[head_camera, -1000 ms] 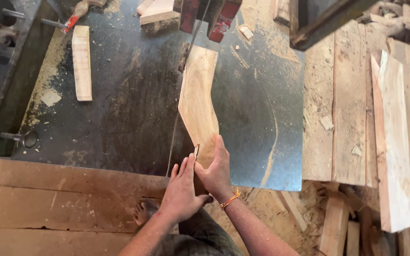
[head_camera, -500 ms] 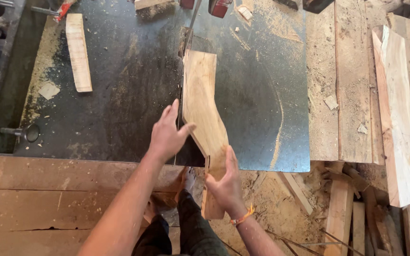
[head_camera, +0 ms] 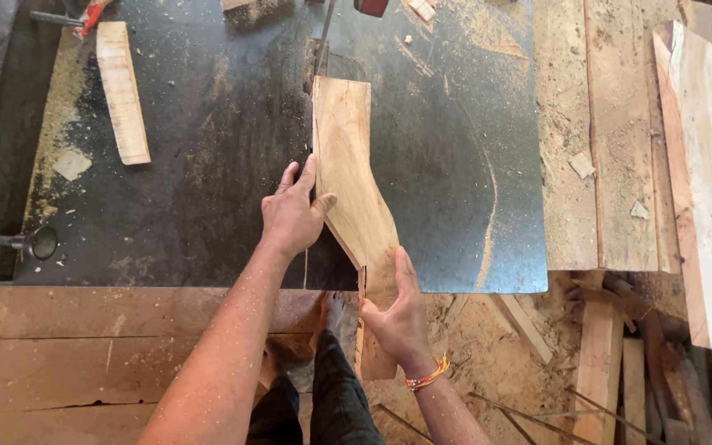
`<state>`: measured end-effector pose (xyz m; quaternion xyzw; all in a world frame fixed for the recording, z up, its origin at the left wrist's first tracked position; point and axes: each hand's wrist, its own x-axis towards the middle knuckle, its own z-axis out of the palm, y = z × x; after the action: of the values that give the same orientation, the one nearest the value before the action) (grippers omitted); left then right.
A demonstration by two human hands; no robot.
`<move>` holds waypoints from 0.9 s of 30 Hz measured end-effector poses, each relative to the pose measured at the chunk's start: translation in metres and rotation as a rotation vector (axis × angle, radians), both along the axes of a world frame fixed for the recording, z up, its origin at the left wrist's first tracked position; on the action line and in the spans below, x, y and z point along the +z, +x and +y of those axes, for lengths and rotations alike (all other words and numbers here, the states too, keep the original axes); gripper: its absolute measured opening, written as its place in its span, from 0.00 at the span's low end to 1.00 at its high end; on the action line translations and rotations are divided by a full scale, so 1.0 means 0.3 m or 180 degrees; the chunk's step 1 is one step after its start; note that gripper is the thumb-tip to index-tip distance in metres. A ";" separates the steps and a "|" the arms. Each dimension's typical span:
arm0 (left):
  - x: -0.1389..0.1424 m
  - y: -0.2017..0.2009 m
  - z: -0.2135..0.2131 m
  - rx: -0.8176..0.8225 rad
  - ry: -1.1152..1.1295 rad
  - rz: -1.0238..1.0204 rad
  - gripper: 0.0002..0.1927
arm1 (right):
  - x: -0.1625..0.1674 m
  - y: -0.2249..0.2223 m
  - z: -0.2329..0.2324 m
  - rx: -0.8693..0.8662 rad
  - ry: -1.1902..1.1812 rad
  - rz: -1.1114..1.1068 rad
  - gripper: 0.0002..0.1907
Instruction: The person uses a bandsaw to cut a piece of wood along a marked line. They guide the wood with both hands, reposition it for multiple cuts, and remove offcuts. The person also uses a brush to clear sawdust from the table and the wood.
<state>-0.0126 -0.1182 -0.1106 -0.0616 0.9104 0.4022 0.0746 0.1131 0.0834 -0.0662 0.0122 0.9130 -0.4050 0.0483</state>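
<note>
Dusty dark saw table: your left hand presses flat, fingers spread, against the curved plank; your right hand grips its near end.

At your 11 o'clock a short pale wood strip lies on the dark metal table, with sawdust spread just beside it. A small flat wood chip lies near that strip, at your 10 o'clock. At 9 o'clock you see a metal handle with a round knob at the table edge. At 3 o'clock rough planks lie side by side, and a long pale board rests on top of them. At 4 o'clock wood offcuts lie on the sawdust floor. At 7 o'clock there is a brown wooden bench top.
</note>
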 end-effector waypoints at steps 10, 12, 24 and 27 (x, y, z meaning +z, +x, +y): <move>-0.009 -0.007 0.009 0.0035 -0.0019 -0.0011 0.40 | 0.001 -0.004 0.000 -0.0014 -0.0134 -0.0035 0.51; -0.007 -0.009 0.012 0.0047 -0.0038 -0.0036 0.40 | 0.002 -0.008 0.001 -0.0026 -0.0088 -0.0060 0.52; 0.025 0.025 0.142 -0.0409 -0.0636 0.1243 0.32 | -0.003 -0.021 0.012 -0.0014 -0.0149 -0.0033 0.52; 0.061 0.025 0.266 -0.1145 -0.1286 0.1782 0.27 | 0.008 -0.031 -0.001 -0.0019 -0.0466 0.0038 0.53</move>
<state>-0.0051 -0.0383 -0.0923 0.1977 0.9527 0.1965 -0.1210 0.1037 0.0832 -0.0636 0.0089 0.8811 -0.4710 0.0424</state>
